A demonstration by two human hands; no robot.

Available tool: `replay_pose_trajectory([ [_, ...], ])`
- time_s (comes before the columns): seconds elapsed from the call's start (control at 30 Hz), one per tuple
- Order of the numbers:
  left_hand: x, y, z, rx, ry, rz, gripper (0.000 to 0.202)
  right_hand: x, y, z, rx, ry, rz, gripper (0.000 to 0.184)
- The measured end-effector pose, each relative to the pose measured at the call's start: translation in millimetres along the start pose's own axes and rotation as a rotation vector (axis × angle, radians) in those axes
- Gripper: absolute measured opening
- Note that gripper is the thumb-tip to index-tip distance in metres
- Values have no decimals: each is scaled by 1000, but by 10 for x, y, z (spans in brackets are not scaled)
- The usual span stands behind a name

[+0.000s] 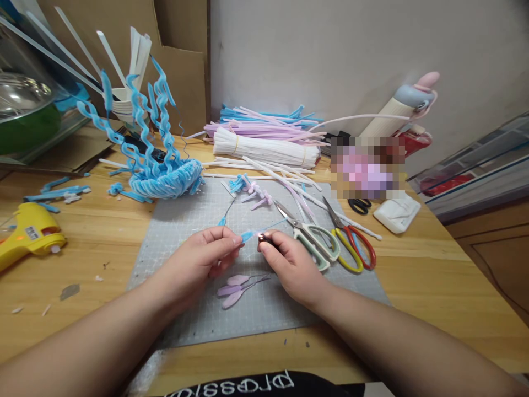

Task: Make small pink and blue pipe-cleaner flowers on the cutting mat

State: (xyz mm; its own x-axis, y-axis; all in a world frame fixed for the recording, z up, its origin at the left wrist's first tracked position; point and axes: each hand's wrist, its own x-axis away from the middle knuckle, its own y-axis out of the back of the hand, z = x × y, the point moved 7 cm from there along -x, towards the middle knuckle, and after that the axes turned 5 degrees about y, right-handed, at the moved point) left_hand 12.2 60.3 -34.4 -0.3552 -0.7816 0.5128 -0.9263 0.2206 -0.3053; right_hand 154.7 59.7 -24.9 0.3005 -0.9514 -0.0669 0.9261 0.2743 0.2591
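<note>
My left hand (212, 248) pinches a short blue pipe cleaner piece (247, 236) between thumb and fingertips, its bare wire stem pointing right. Closed around a small dark lighter (263, 238) with a coppery top, my right hand (291, 267) holds it close to the blue tip, where a faint glow shows. Another blue piece on a thin stem (222, 221) is just behind my left fingers; whether they touch it I cannot tell. Between my forearms, several lilac petal-shaped pieces (232, 299) with thin stems lie on the grey cutting mat (185, 325).
Green-handled scissors (316, 242) and red-and-yellow-handled scissors (355, 251) lie right of my hands. A blue fuzzy basket shape (167, 179) with curly stems stands back left. A yellow glue gun (33, 234) is at far left. Behind are pipe cleaner bundles (264, 148) and a bottle (388, 110).
</note>
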Motion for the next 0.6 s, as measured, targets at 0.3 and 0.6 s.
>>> replay_pose_trajectory([
  [0.3,-3,-8,-1,-2,8,3,29,-16,-4,-5,3,11,2,17],
  [0.6,-8,-9,9,-19,20,-3,27,-10,-8,-8,20,18,20,18],
])
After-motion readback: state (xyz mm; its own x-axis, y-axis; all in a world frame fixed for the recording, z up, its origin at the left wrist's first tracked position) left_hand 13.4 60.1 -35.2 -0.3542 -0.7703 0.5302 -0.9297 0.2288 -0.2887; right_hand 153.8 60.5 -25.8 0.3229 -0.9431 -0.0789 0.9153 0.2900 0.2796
